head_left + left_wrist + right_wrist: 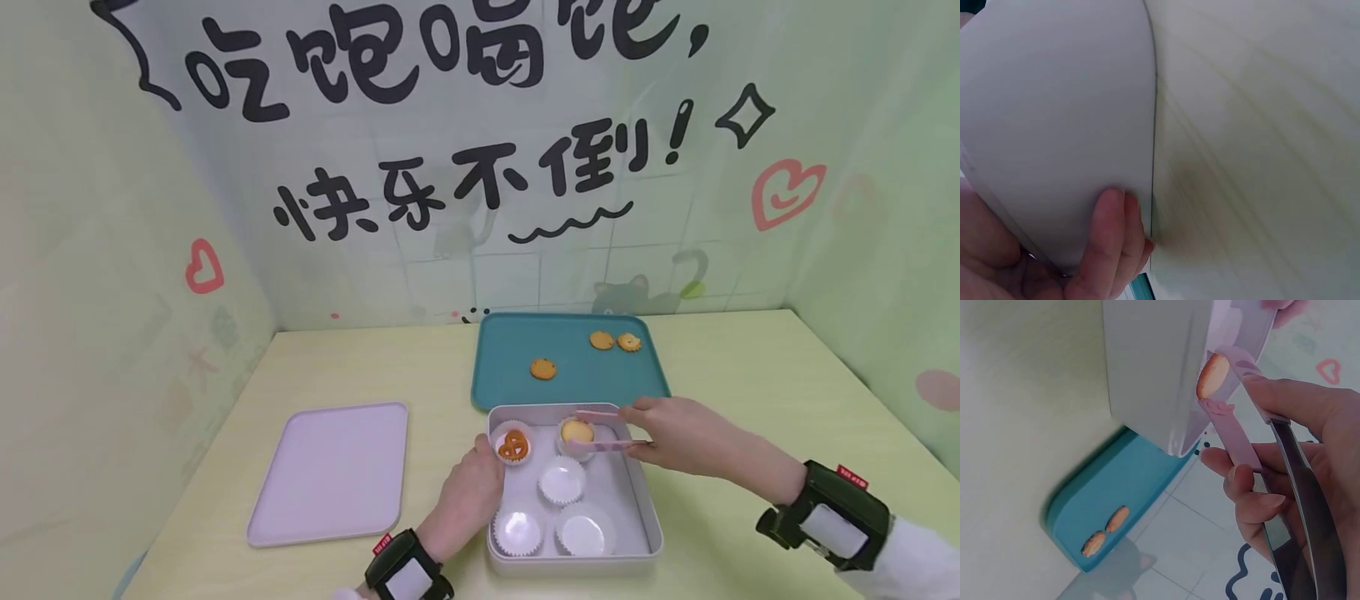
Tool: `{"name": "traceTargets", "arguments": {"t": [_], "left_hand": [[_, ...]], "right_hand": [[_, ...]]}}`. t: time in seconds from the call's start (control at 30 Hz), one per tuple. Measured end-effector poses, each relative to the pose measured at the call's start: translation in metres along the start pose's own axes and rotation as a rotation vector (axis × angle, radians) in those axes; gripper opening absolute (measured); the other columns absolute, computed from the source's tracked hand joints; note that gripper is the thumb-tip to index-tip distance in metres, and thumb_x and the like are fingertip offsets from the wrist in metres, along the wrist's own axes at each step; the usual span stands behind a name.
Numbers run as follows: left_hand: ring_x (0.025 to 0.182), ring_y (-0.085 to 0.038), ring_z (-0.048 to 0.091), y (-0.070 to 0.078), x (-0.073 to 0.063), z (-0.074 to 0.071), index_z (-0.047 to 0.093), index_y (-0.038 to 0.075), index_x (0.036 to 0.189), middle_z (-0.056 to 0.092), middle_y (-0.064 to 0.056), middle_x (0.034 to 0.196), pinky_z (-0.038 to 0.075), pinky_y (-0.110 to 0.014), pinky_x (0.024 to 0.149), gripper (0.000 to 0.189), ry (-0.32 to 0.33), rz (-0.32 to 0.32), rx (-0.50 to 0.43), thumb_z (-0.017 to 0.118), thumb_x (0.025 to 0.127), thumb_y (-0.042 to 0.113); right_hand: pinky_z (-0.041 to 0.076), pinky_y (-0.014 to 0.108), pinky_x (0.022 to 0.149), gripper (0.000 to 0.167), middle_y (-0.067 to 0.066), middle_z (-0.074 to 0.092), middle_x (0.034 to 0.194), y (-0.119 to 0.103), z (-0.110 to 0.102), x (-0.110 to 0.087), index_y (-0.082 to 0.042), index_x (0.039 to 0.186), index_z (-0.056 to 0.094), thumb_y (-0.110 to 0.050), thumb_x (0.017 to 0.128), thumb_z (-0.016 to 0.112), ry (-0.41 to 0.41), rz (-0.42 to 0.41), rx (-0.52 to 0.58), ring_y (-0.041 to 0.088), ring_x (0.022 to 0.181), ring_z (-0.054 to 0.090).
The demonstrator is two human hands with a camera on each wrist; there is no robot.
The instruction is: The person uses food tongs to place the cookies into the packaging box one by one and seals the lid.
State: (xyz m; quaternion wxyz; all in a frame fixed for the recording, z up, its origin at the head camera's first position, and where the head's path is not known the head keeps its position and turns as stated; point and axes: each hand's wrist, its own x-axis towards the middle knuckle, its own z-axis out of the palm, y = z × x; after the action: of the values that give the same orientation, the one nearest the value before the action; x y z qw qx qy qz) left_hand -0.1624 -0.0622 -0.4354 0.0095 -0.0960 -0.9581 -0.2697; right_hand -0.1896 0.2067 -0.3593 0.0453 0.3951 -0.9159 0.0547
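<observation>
Tongs (1304, 494) loom closest, filling the lower right of my right-wrist view, and my right hand (690, 433) has them pinched, pink tips narrowed about a golden cookie (1213, 376). And where's that cookie? Just right of lower centre in the head view, at the mouth of a white paper cup (576, 456); whether it rests on the paper or hangs from the tips, I can't quite tell from here. Light, dry and brittle, I'd judge, so it wants a soft squeeze on opposite edges: too hard and it may crack, too slack and it could slide off those smooth tips. Around it, the pale box (573, 568), its near left wall gripped by my left hand (472, 487), fingers against the outside. Upper left inside, a pretzel (513, 446) sits in its own cup; three more paper cups (562, 481) stand below. Further out, beyond the box, the teal tray (506, 346) carries three more cookies (543, 369), and over at lower left lies a lilac tray (330, 475) on the pale table (435, 367).
</observation>
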Motion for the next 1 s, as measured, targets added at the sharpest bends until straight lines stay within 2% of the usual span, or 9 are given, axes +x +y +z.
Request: {"name": "traceTargets", "arguments": {"t": [0.2,0.37,0.57,0.77,1.0], "left_hand": [[0.051,-0.02,0.051,0.001,0.001,0.002,0.041,-0.012,0.103,0.043,-0.01,0.064,0.041,-0.031,0.041,0.022,-0.017,-0.007,0.002,0.043,0.094,0.008],[0.051,-0.022,0.052,0.001,0.002,0.001,0.042,-0.012,0.101,0.044,-0.01,0.064,0.042,-0.032,0.041,0.021,-0.002,-0.005,0.005,0.042,0.094,0.008],[0.052,-0.02,0.052,-0.001,0.001,0.0,0.042,-0.013,0.101,0.044,-0.01,0.064,0.042,-0.031,0.041,0.021,0.002,0.002,0.005,0.043,0.094,0.007],[0.052,-0.021,0.052,0.0,0.0,-0.001,0.041,-0.013,0.102,0.044,-0.01,0.064,0.042,-0.032,0.042,0.021,-0.002,-0.004,-0.008,0.043,0.094,0.007],[0.05,-0.02,0.05,0.0,0.0,-0.002,0.041,-0.012,0.103,0.044,-0.01,0.064,0.041,-0.031,0.04,0.022,-0.012,-0.012,-0.021,0.042,0.094,0.008]], "right_hand": [[0.037,0.026,0.045,0.02,-0.006,0.044,0.066,0.003,0.015,0.006,-0.006,0.084,0.06,-0.017,0.073,0.073,-0.033,0.033,-0.029,0.008,0.051,0.041],[0.036,0.026,0.044,0.021,-0.005,0.042,0.065,0.003,0.017,0.009,-0.005,0.084,0.06,-0.018,0.073,0.072,-0.065,0.065,-0.057,0.009,0.05,0.04],[0.037,0.026,0.044,0.02,-0.004,0.044,0.065,0.0,0.014,0.01,-0.006,0.08,0.06,-0.018,0.072,0.073,-0.091,0.106,-0.062,0.01,0.05,0.04],[0.037,0.028,0.042,0.021,-0.004,0.044,0.064,-0.005,0.008,0.013,-0.009,0.074,0.057,-0.02,0.069,0.075,-0.071,0.098,-0.121,0.01,0.049,0.041],[0.039,0.029,0.044,0.025,-0.005,0.046,0.067,-0.009,-0.007,0.013,-0.008,0.08,0.061,-0.026,0.07,0.074,-0.11,0.144,-0.087,0.009,0.052,0.043]]}}
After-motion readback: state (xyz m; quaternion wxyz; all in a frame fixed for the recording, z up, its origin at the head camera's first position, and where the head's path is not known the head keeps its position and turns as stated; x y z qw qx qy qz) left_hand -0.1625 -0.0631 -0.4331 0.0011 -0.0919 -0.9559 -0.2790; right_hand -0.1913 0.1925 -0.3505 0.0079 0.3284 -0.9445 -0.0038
